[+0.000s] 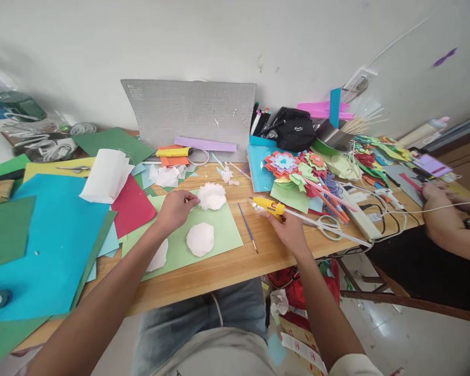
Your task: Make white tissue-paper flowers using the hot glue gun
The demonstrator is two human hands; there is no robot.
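On a light green sheet (pixel 229 230) lies a ruffled white tissue-paper piece (pixel 212 197). My left hand (pixel 176 210) has its thumb and fingers pinched together at this piece's left edge. Closer to me is a flat round white paper piece (pixel 200 239), and another white paper piece (pixel 159 257) is partly hidden by my left forearm. My right hand (pixel 288 228) is wrapped round a yellow hot glue gun (pixel 269 205), its nozzle pointing left. A thin blue paintbrush (pixel 247 227) lies on the table between the sheet and the gun.
Coloured paper (pixel 58 224) and a white paper roll (pixel 105 175) cover the left side. A grey cutting mat (pixel 191 112) leans on the wall. Paper flowers (pixel 284 163), scissors (pixel 329 227) and a power strip (pixel 360 214) lie right. Another person's arm (pixel 446 219) is at far right.
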